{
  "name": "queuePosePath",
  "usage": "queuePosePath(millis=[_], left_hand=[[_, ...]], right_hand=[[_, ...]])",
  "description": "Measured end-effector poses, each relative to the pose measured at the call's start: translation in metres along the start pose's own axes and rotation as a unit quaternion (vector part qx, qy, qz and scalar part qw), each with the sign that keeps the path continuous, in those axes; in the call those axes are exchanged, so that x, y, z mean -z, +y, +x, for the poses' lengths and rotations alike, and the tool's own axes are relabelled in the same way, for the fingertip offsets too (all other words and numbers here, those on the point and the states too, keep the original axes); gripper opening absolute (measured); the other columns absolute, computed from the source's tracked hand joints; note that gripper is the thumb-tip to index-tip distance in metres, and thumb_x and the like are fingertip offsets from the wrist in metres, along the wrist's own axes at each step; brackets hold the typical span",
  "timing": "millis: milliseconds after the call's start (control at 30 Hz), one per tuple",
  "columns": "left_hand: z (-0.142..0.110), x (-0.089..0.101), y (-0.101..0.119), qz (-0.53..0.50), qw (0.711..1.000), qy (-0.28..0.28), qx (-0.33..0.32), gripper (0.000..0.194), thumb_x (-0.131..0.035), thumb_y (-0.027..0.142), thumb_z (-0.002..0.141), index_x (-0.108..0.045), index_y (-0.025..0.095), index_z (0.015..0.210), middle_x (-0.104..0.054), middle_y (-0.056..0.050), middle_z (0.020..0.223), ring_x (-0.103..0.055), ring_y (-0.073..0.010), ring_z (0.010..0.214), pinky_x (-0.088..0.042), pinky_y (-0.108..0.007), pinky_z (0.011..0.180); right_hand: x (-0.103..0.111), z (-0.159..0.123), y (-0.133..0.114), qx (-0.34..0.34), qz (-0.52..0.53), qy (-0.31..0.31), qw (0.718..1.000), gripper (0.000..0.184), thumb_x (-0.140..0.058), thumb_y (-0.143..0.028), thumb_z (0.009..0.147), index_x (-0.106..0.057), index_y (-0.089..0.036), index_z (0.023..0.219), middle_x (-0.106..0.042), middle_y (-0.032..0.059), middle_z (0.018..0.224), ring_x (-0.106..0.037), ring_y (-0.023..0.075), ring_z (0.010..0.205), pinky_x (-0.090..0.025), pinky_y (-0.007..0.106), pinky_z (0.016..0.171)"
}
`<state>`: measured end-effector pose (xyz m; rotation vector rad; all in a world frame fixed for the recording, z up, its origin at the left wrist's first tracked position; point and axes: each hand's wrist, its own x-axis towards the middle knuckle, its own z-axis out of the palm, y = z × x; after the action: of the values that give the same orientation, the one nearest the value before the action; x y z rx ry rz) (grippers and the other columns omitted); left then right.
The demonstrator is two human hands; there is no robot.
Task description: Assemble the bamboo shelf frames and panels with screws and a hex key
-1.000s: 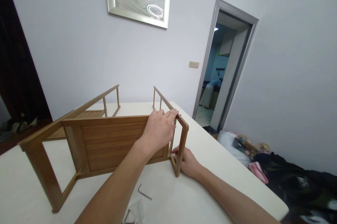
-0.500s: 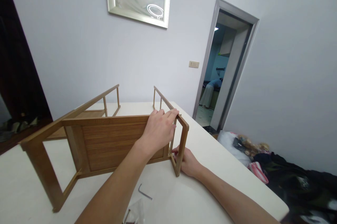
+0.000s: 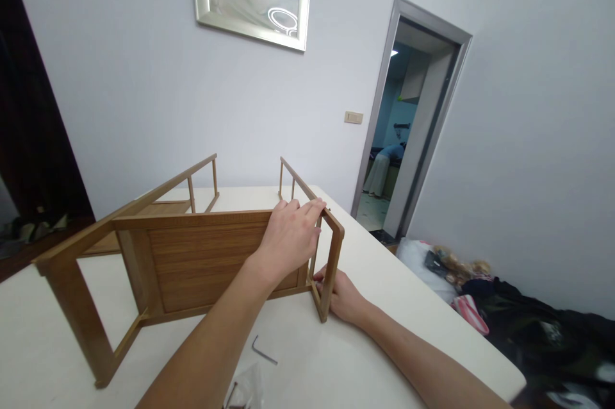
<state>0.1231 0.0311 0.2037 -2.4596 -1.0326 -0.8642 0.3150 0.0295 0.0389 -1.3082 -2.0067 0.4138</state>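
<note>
A wooden shelf unit lies on its side on the white table, its slatted-looking panel standing upright between two ladder-like side frames. My left hand is closed over the panel's top edge where it meets the right side frame. Low at that same frame is my right hand, fingers bent in at the lower corner joint. The frame's upright partly covers those fingertips, and what they pinch cannot be made out. An L-shaped hex key lies on the tabletop in front of the panel.
Near the front edge, a clear plastic bag with screws sits beside my left forearm. Another wooden panel lies behind the left frame. The white table's right edge borders piled clothes. A person bends over beyond the doorway.
Both hands keep their places on the shelf unit. Only a very slight shift of the right fingers at the lower joint shows.
</note>
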Motion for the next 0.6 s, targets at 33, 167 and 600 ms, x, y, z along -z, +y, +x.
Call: queuePosePath(millis=[33, 167, 600], left_hand=[[0.0000, 0.0000, 0.0000, 0.000, 1.000, -0.001, 0.000, 0.042, -0.049, 0.019, 0.090, -0.047, 0.023, 0.132, -0.060, -0.004, 0.137, -0.060, -0.0254, 0.099, -0.039, -0.042, 0.085], [0.0002, -0.0003, -0.0003, 0.001, 1.000, 0.001, -0.003, 0.042, -0.049, 0.019, 0.091, -0.047, 0.022, 0.132, -0.060, -0.003, 0.137, -0.059, -0.0256, 0.098, -0.039, -0.042, 0.084], [0.0001, -0.0012, -0.0005, 0.004, 1.000, 0.006, -0.004, 0.042, -0.051, 0.018, 0.090, -0.047, 0.023, 0.132, -0.061, -0.004, 0.136, -0.059, -0.0252, 0.098, -0.039, -0.042, 0.084]], right_hand=[[0.0000, 0.0003, -0.0004, 0.002, 0.001, 0.001, 1.000, 0.011, -0.052, -0.015, 0.083, -0.061, -0.021, 0.084, -0.063, 0.0037, 0.090, -0.060, 0.0178, 0.082, -0.047, 0.030, 0.075], [-0.0005, 0.0013, -0.0001, -0.004, 0.003, -0.001, 1.000, 0.009, -0.055, -0.013, 0.080, -0.060, -0.020, 0.078, -0.063, 0.0022, 0.083, -0.059, 0.0163, 0.076, -0.047, 0.027, 0.070], [0.0003, -0.0002, -0.0032, 0.006, 0.000, 0.001, 1.000, 0.011, -0.056, -0.011, 0.077, -0.060, -0.020, 0.080, -0.063, 0.0021, 0.082, -0.059, 0.0166, 0.076, -0.047, 0.027, 0.070]])
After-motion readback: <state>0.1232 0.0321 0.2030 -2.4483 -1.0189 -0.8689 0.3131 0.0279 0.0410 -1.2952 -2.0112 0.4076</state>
